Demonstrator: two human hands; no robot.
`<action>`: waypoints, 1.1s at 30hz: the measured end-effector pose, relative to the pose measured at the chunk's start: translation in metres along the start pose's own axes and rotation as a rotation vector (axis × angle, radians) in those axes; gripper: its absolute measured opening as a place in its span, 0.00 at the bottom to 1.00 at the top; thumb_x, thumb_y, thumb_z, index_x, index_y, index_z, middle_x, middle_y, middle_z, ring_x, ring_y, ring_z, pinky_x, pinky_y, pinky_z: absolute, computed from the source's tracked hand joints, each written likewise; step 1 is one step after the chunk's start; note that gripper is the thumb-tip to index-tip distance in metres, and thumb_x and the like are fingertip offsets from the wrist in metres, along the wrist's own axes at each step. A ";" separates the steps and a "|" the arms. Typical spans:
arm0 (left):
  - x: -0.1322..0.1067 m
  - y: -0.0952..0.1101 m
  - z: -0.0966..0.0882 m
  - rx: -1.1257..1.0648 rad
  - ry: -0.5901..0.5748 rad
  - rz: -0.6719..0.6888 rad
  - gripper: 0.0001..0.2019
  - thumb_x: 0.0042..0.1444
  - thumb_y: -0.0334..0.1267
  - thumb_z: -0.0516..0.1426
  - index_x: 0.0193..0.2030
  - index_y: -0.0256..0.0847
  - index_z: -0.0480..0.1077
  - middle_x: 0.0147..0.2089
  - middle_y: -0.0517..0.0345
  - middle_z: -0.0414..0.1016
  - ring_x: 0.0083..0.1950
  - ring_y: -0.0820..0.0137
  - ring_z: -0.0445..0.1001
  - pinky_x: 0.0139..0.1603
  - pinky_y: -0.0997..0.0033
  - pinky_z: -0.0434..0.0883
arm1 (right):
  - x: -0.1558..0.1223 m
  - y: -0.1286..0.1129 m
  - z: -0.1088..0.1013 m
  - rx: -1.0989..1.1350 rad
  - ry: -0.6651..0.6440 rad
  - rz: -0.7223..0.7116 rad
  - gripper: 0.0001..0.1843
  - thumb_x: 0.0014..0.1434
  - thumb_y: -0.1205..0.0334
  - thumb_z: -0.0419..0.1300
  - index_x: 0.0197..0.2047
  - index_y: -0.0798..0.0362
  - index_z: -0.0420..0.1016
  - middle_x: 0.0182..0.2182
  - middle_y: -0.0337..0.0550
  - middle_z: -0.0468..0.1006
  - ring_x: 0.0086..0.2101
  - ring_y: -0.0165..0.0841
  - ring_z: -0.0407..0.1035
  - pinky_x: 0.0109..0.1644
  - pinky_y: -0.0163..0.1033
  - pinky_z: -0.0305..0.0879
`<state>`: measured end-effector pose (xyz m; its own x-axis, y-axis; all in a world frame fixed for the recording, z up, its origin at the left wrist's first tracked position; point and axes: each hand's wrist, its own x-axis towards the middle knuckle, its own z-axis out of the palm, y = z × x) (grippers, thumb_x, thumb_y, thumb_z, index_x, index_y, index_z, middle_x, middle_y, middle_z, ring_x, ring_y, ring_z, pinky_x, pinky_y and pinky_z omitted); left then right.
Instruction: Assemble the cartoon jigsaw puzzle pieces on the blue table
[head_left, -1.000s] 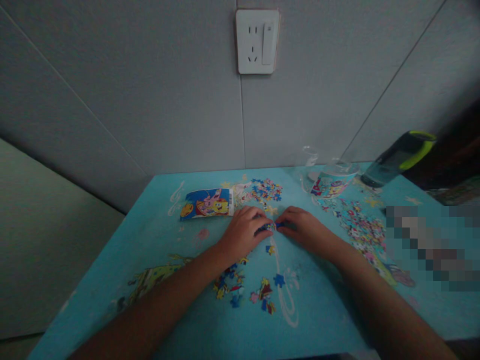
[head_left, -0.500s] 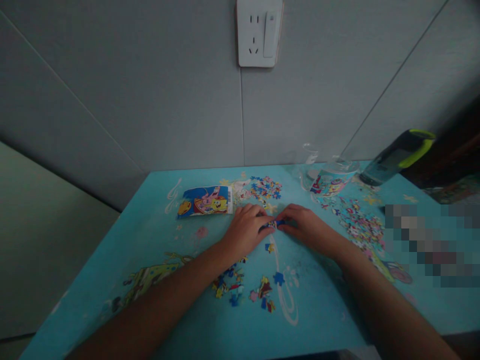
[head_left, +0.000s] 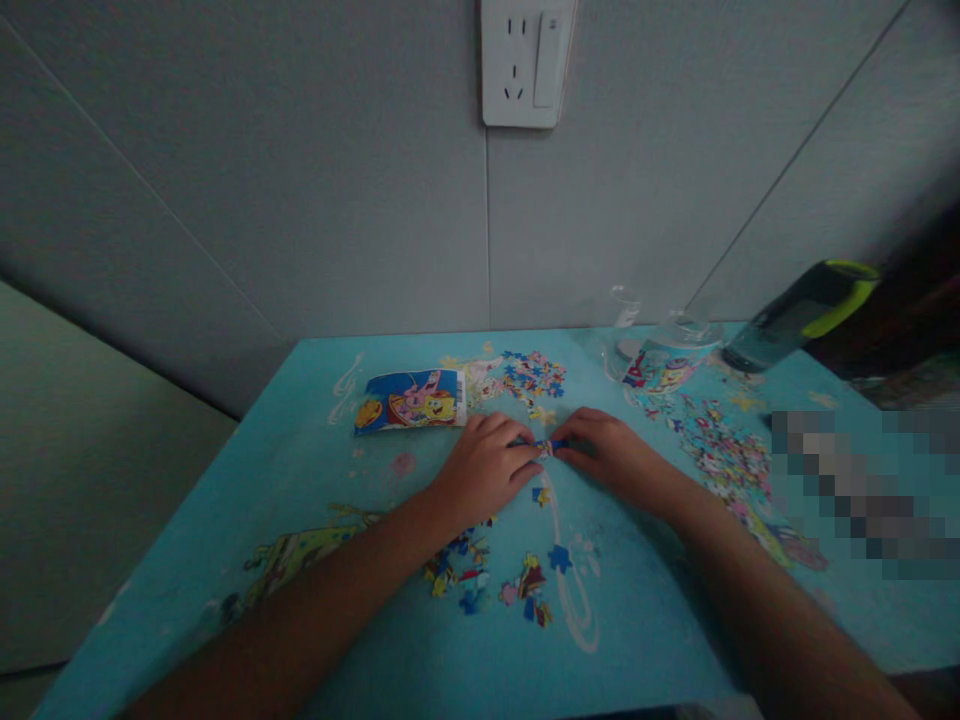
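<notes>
Near the middle of the table, my left hand (head_left: 484, 462) and my right hand (head_left: 604, 445) face each other with fingers pinched. Between the fingertips is a small strip of blue-and-multicoloured jigsaw puzzle pieces (head_left: 546, 449), gripped at both ends; fingers hide part of it. Just below lie a small blue-and-yellow puzzle piece (head_left: 540, 496) and a single blue piece (head_left: 559, 558). A loose pile of puzzle pieces (head_left: 463, 575) sits partly behind my left forearm, and a smaller cluster (head_left: 529, 578) lies to its right.
Blue pieces (head_left: 534, 374) are heaped behind my hands, with a cartoon-printed packet (head_left: 412, 400) to their left. A larger pile (head_left: 724, 450) spreads at right. Behind it stand a printed tub (head_left: 667, 365), a clear plastic container (head_left: 619, 345) and a dark bottle (head_left: 787, 315).
My left fingers have shifted slightly on the strip, and more of it shows between my hands. The right hand holds its place. The camera view has moved a little.
</notes>
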<state>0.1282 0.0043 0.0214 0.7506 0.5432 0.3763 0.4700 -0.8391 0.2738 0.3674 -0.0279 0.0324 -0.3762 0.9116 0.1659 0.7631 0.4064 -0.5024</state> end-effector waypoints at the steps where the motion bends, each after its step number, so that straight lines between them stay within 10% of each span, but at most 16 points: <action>1: 0.000 0.001 0.000 -0.004 -0.006 0.018 0.08 0.66 0.41 0.61 0.48 0.45 0.79 0.49 0.53 0.78 0.53 0.59 0.70 0.55 0.54 0.62 | 0.000 0.000 0.000 0.000 0.000 0.001 0.07 0.65 0.64 0.63 0.45 0.49 0.81 0.40 0.45 0.78 0.42 0.38 0.74 0.50 0.44 0.70; 33: -0.001 -0.003 0.009 0.042 0.026 0.079 0.10 0.70 0.40 0.56 0.47 0.46 0.79 0.50 0.58 0.81 0.51 0.63 0.73 0.51 0.58 0.60 | 0.001 0.003 0.001 -0.025 -0.023 -0.188 0.13 0.68 0.65 0.58 0.48 0.50 0.84 0.43 0.48 0.78 0.42 0.37 0.74 0.50 0.44 0.71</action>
<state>0.1302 0.0058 0.0126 0.7740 0.4754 0.4181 0.4294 -0.8795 0.2052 0.3693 -0.0254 0.0304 -0.5250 0.8181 0.2348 0.6914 0.5708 -0.4429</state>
